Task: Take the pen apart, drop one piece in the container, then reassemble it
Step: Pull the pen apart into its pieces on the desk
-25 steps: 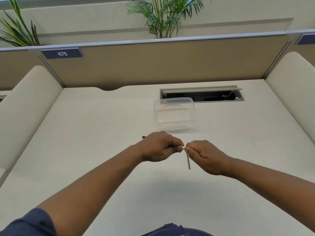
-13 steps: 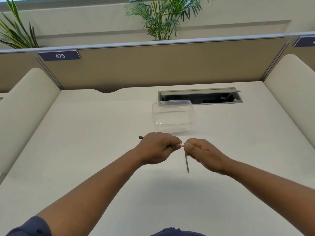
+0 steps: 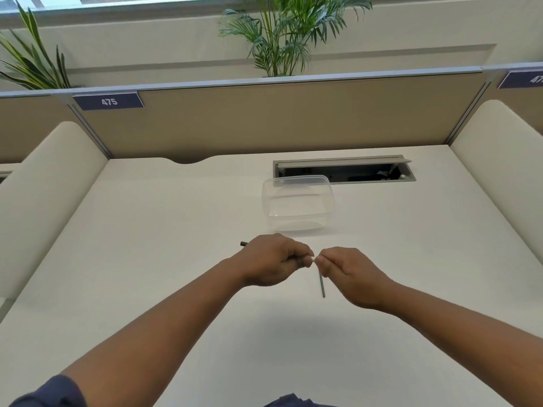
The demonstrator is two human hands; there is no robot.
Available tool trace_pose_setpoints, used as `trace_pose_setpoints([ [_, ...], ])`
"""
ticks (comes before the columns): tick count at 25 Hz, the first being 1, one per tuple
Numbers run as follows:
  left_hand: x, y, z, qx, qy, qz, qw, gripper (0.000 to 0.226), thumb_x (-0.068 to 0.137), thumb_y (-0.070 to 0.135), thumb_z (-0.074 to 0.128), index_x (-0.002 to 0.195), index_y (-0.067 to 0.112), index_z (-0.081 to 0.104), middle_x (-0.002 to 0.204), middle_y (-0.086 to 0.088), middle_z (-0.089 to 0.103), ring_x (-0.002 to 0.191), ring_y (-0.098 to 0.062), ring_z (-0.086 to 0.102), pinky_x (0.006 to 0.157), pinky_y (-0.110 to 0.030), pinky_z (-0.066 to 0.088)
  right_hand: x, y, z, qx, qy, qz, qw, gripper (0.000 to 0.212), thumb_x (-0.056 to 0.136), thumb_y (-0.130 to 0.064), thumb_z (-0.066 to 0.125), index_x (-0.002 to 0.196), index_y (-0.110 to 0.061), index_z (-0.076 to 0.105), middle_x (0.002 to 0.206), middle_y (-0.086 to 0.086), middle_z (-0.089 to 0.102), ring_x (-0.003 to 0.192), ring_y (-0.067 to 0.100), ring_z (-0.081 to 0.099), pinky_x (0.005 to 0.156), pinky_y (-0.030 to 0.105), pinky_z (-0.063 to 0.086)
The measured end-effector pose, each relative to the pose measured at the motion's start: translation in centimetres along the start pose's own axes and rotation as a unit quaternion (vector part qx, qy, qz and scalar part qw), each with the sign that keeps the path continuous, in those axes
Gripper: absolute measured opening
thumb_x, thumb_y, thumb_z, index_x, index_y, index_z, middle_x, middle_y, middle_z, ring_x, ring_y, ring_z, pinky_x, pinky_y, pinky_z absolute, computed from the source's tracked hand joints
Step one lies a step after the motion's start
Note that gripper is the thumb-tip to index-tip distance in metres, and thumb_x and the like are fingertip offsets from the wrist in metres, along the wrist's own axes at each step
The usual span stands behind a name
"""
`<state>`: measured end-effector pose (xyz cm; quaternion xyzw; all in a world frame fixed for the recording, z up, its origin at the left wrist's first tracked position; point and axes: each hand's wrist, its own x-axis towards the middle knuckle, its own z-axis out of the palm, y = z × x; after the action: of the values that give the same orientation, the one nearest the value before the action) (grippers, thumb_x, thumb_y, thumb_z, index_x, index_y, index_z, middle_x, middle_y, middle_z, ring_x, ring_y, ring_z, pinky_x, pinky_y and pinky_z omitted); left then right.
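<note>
My left hand [image 3: 273, 259] is closed around the pen body, whose dark end [image 3: 243, 244] sticks out to the left of the fist. A small white tip [image 3: 313, 259] shows at the fist's right side, and my right hand [image 3: 349, 274] pinches there with thumb and forefinger. A thin grey rod [image 3: 322, 284] hangs down from under the right fingers; whether it is held or lying on the desk I cannot tell. The clear plastic container [image 3: 297, 183] stands just beyond the hands, with nothing visible in it.
The white desk [image 3: 147, 259] is bounded by padded side dividers [image 3: 44, 201] and a tan back panel [image 3: 264, 118]. An open cable hatch [image 3: 343, 170] lies behind the container. Plants stand beyond the panel.
Both hands stay together in nearly the same spot. The right fingers have shifted slightly at the pen's white tip. The view has tilted a little.
</note>
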<state>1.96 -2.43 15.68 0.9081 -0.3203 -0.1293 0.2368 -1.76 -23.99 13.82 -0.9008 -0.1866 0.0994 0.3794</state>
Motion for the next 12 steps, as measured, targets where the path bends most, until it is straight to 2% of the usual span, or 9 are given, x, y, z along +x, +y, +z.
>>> trace_pose_setpoints([
  [2,-0.1,0.4,0.0,-0.023,-0.033,-0.036,0.999,0.022,0.103,0.042,0.047,0.099,0.035,0.067,0.069,0.027,0.058,0.074,-0.002,0.05,0.062,-0.017,0.036,-0.3,1.4,-0.3,-0.239,0.041,-0.133,0.961,0.03,0.102,-0.034,0.04,0.077,-0.019,0.048,0.067,-0.006,0.049,0.06,0.011,0.037,0.052,0.028,0.035],
  [4,-0.3,0.7,0.4,0.007,-0.005,-0.01,1.0,0.022,0.103,0.041,0.045,0.094,0.033,0.064,0.071,0.015,0.058,0.073,-0.008,0.048,0.064,-0.025,0.042,-0.3,1.7,-0.1,-0.254,0.062,-0.142,0.955,0.027,0.102,-0.034,0.041,0.078,-0.021,0.047,0.07,-0.007,0.05,0.063,0.014,0.039,0.051,0.031,0.039],
  [5,-0.3,0.7,0.7,0.039,0.024,0.009,0.999,0.023,0.103,0.04,0.044,0.09,0.03,0.061,0.071,0.012,0.057,0.071,-0.01,0.047,0.064,-0.03,0.046,-0.3,1.1,0.1,-0.151,0.054,-0.077,0.984,0.03,0.102,-0.035,0.041,0.076,-0.022,0.049,0.069,-0.008,0.05,0.063,0.014,0.04,0.053,0.031,0.039],
  [6,-0.3,0.6,1.0,0.072,0.054,0.022,0.996,0.026,0.103,0.04,0.042,0.087,0.028,0.058,0.069,0.01,0.055,0.069,-0.012,0.047,0.063,-0.033,0.049,-0.2,0.3,0.1,0.017,0.041,0.014,0.999,0.034,0.103,-0.035,0.042,0.074,-0.021,0.052,0.067,-0.008,0.051,0.062,0.013,0.041,0.055,0.03,0.038],
  [7,-0.3,0.5,1.2,0.102,0.077,0.031,0.991,0.029,0.102,0.042,0.039,0.085,0.026,0.056,0.068,0.008,0.054,0.068,-0.013,0.049,0.061,-0.036,0.05,-0.3,-0.4,0.1,0.191,0.0,0.114,0.975,0.036,0.103,-0.034,0.044,0.074,-0.018,0.056,0.067,-0.005,0.054,0.06,0.014,0.041,0.054,0.028,0.036],
  [8,-0.3,0.3,1.3,0.121,0.095,0.04,0.987,0.032,0.101,0.044,0.036,0.085,0.025,0.057,0.068,0.008,0.053,0.067,-0.015,0.051,0.059,-0.037,0.05,-0.3,-1.0,-0.1,0.322,-0.038,0.197,0.925,0.036,0.103,-0.033,0.046,0.076,-0.016,0.06,0.067,-0.001,0.056,0.057,0.014,0.041,0.052,0.027,0.033],
  [9,-0.4,0.3,1.5,0.135,0.109,0.048,0.984,0.034,0.1,0.045,0.035,0.086,0.026,0.059,0.067,0.008,0.053,0.067,-0.016,0.052,0.058,-0.037,0.05,-0.3,-1.3,-0.3,0.39,-0.065,0.244,0.886,0.034,0.103,-0.033,0.047,0.079,-0.014,0.062,0.066,0.001,0.056,0.055,0.014,0.04,0.049,0.025,0.031],
  [10,-0.5,0.2,1.6,0.144,0.12,0.059,0.981,0.035,0.1,0.046,0.034,0.088,0.027,0.061,0.067,0.007,0.054,0.067,-0.017,0.053,0.057,-0.037,0.05,-0.4,-1.4,-0.5,0.413,-0.089,0.264,0.867,0.033,0.102,-0.032,0.047,0.081,-0.013,0.063,0.066,0.002,0.056,0.054,0.014,0.04,0.047,0.024,0.029],
  [12,-0.7,0.1,1.8,0.143,0.119,0.063,0.981,0.033,0.1,0.045,0.035,0.091,0.029,0.062,0.069,0.007,0.057,0.068,-0.017,0.055,0.057,-0.037,0.049,-0.4,-1.6,-0.8,0.38,-0.106,0.252,0.884,0.033,0.103,-0.031,0.048,0.079,-0.013,0.062,0.064,0.001,0.055,0.052,0.012,0.038,0.047,0.022,0.028],
])
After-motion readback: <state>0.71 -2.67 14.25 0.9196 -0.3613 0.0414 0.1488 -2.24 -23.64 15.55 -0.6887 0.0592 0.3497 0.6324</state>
